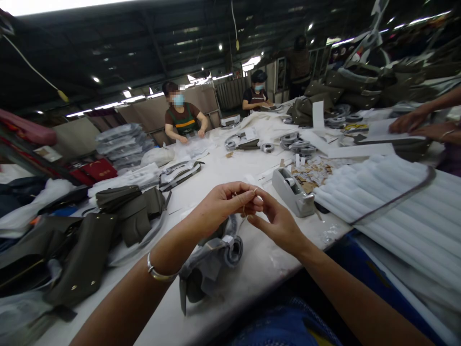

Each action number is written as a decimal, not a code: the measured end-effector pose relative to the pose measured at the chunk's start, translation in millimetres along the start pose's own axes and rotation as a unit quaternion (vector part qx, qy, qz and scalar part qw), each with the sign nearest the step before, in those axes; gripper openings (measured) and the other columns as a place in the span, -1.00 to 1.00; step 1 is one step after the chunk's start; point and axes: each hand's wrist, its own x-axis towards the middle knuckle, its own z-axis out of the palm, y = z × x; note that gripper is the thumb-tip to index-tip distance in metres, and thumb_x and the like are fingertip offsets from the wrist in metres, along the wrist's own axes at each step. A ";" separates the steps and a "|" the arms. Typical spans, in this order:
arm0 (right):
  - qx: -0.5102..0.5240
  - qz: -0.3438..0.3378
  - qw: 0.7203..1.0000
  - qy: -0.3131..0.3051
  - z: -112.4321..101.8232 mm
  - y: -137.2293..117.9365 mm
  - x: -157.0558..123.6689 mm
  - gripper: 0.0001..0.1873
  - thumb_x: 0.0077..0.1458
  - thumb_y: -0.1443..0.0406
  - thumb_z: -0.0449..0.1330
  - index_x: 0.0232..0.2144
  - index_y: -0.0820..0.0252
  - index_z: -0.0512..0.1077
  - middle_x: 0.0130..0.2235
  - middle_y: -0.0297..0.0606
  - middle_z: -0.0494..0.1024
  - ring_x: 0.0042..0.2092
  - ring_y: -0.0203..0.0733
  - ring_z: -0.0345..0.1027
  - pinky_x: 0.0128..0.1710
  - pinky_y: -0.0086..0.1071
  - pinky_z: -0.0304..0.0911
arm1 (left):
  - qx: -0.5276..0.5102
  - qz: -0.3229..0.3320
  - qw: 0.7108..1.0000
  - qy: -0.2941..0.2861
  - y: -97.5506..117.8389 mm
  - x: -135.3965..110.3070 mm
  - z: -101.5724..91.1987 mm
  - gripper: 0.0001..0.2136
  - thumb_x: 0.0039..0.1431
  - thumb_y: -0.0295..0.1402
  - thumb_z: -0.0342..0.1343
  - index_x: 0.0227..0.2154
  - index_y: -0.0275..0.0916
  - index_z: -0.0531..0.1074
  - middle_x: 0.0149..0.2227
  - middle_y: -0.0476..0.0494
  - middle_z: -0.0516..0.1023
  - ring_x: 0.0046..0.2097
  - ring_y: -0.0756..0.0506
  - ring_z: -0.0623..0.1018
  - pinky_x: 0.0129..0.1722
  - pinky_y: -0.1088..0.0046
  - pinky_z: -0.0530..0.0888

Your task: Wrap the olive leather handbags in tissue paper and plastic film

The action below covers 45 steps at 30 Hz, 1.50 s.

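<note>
My left hand (232,201) and my right hand (276,218) meet above the table, fingertips pinched together. A thin pale cord (244,211) loops between their fingers; much of it is hidden. Beneath my hands lies a dark olive bag (196,284), partly covered by my left forearm. A rolled grey strap (234,251) in clear wrap rests on its right side, apart from my fingers. Just right of my right hand stands a grey tape dispenser (293,192).
Olive bags (84,259) crowd the left. White foam sheets (389,192) lie at the right beside scattered brown tags (311,175). More wrapped straps (297,144) sit further back. Two masked people (185,115) work across the table; another person's hands (410,122) are at far right.
</note>
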 end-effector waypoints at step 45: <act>-0.212 0.060 0.972 -0.083 103.1 33.1 -15.0 -0.69 0.21 0.34 0.12 -0.54 0.14 0.54 -0.52 -0.31 0.59 -0.46 -0.23 0.46 -0.40 -0.41 0.24 | 0.192 -0.112 0.962 0.159 -64.9 -115.1 -81.3 -0.47 0.06 -0.25 0.29 0.11 -0.25 0.43 -0.36 -0.09 0.64 -0.39 -0.02 0.51 -0.37 0.50 0.40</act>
